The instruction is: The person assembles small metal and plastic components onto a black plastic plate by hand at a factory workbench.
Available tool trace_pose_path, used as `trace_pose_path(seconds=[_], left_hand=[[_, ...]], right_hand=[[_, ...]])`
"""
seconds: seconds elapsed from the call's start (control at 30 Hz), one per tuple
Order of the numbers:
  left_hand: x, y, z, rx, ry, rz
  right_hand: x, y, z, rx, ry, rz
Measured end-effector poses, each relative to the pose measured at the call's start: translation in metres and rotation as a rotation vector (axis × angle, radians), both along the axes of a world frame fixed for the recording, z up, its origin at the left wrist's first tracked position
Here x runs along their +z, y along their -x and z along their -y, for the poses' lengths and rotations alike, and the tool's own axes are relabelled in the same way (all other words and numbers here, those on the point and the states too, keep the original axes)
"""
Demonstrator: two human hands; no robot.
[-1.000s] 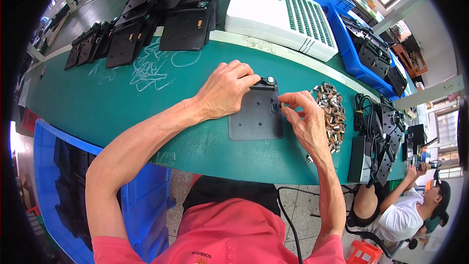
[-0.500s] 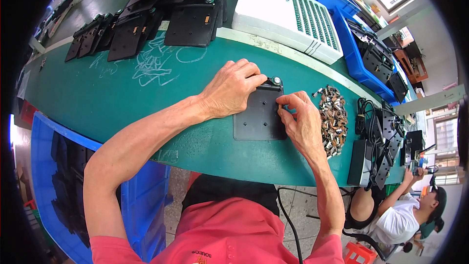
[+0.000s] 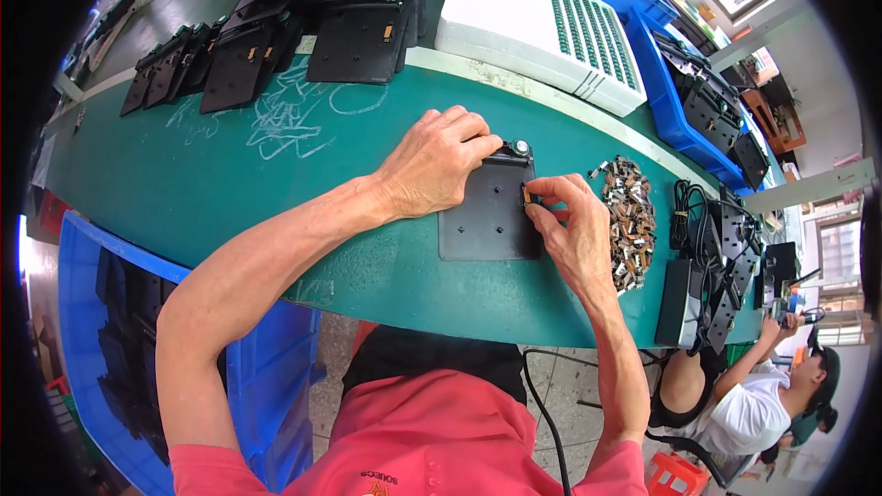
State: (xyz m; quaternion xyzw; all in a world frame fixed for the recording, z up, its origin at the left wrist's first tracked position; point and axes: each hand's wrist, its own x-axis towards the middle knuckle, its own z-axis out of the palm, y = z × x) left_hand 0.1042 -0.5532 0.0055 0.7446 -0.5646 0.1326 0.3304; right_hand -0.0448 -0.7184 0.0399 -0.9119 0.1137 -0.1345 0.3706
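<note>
A flat black plastic panel (image 3: 487,230) lies on the green table in front of me, with small dark pegs on its face. A round green-and-silver part (image 3: 521,148) sits at its far right corner. My left hand (image 3: 436,161) is closed on the far edge of the panel, thumb and fingertips beside that round part. At the panel's right edge my right hand (image 3: 571,220) pinches a small brown-and-black component (image 3: 526,195), partly covered by the fingertips. The component touches the panel; whether it is seated cannot be seen.
A pile of small brown-and-silver components (image 3: 630,230) lies right of my hand. Stacked black panels (image 3: 354,46) stand at the far left. Beyond sits a white foam tray (image 3: 496,18) with rows of green parts. Blue bins (image 3: 253,404) hold panels. A person (image 3: 753,413) works at right.
My right hand has shifted slightly right, and more of the small component now shows between its fingertips and the panel. My left hand keeps its hold on the panel.
</note>
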Motion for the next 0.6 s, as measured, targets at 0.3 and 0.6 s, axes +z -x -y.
trace_pose_path(seconds=[0.3,0.6], left_hand=[[0.0008,0.0004,-0.0005,-0.008,0.003,-0.002],[-0.0012,-0.0017,-0.0006,0.0,-0.003,-0.015]], right_hand=[[-0.0018,-0.0004,-0.0019,-0.014,0.018,0.037],[0.0011,-0.0008,-0.0021,-0.021,-0.037,0.026]])
